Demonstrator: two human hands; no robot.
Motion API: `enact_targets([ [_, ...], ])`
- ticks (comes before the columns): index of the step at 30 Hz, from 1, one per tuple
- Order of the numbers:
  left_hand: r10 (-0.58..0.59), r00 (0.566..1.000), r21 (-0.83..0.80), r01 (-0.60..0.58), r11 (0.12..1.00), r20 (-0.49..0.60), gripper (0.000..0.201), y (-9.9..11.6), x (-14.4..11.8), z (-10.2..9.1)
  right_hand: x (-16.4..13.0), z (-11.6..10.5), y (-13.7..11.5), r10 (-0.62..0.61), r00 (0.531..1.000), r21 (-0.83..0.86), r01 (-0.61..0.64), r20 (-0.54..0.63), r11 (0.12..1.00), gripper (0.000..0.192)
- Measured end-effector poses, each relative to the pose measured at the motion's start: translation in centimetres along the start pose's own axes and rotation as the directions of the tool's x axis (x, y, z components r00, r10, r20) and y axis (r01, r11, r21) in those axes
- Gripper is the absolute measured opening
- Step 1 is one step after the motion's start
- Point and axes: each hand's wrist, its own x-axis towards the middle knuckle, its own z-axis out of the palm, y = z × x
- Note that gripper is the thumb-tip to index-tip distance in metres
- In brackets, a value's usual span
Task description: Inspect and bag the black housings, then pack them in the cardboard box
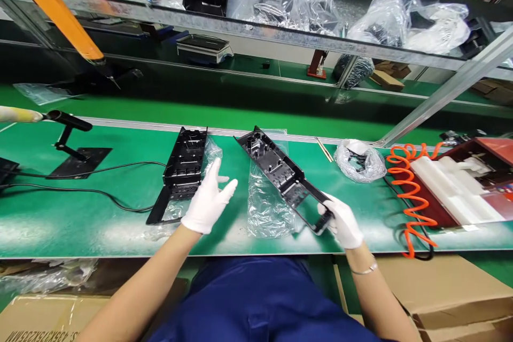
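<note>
My right hand point(340, 219), in a white glove, grips the near end of a long black plastic housing point(276, 168). That housing slants away to the left over a clear plastic bag point(266, 211), its ribbed inner side facing up. My left hand point(210, 197), also gloved, is held with its fingers apart and nothing in them. Just left of it, a similar black plastic housing point(184, 157) lies on the green bench point(120, 141), with clear plastic showing under and beside it. Whether the left hand touches this second housing I cannot tell.
An open bag of small black parts point(359, 160) sits to the right, by two thin sticks point(324, 149). Farther right are a coiled orange hose point(412, 192) and a red machine point(449, 214). A black stand point(74, 144) and an orange screwdriver point(60, 10) are at left. A metal shelf point(240, 24) spans above.
</note>
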Motion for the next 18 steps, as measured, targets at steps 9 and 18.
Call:
enact_targets([
  [9,0.033,0.996,-0.518,-0.071,0.852,-0.081,0.074,-0.3,0.2,0.4,-2.3,-7.7,0.7,-0.398,0.906,-0.147,0.378,-0.144,0.914,0.022],
  [18,0.011,0.978,-0.545,-0.125,0.829,-0.206,0.054,0.8,-1.6,0.9,-2.9,-7.8,0.1,-0.390,0.897,-0.019,0.395,-0.208,0.919,0.030],
])
